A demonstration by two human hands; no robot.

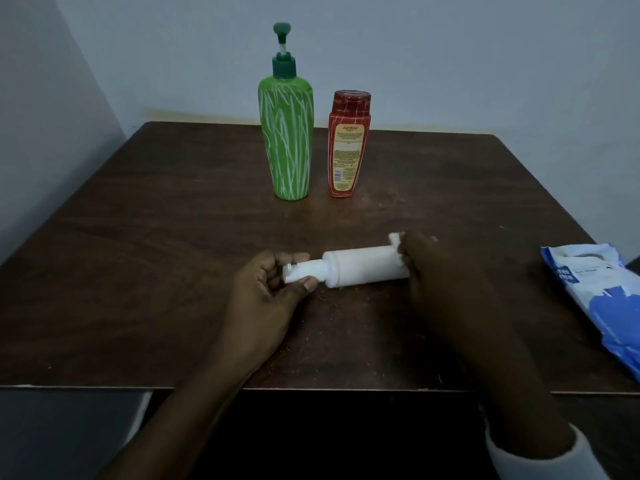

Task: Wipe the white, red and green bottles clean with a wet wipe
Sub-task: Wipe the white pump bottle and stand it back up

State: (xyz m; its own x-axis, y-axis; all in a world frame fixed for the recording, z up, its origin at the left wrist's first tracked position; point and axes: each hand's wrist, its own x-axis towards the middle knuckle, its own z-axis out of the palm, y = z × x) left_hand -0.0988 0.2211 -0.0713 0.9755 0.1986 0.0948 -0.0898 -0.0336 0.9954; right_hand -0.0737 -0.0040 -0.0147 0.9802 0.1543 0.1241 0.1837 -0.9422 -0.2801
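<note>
White bottle [363, 268] lies sideways on table [173, 237], between both hands. Left hand [266, 296] fingers [304, 284] pinch bottle's nozzle end. Right hand [436, 271] fingers curled, pressing wet wipe [396, 239] on bottle's base end. Green bottle [286, 140] and red bottle [348, 147] upright, well beyond fingers. Wipes pack [602, 299] right of right hand.

Walls: plain pale grey-blue wall [450, 57], corner at left.
Furniture: dark brown wooden table [138, 237], far edge against wall.
Light: dim.
</note>
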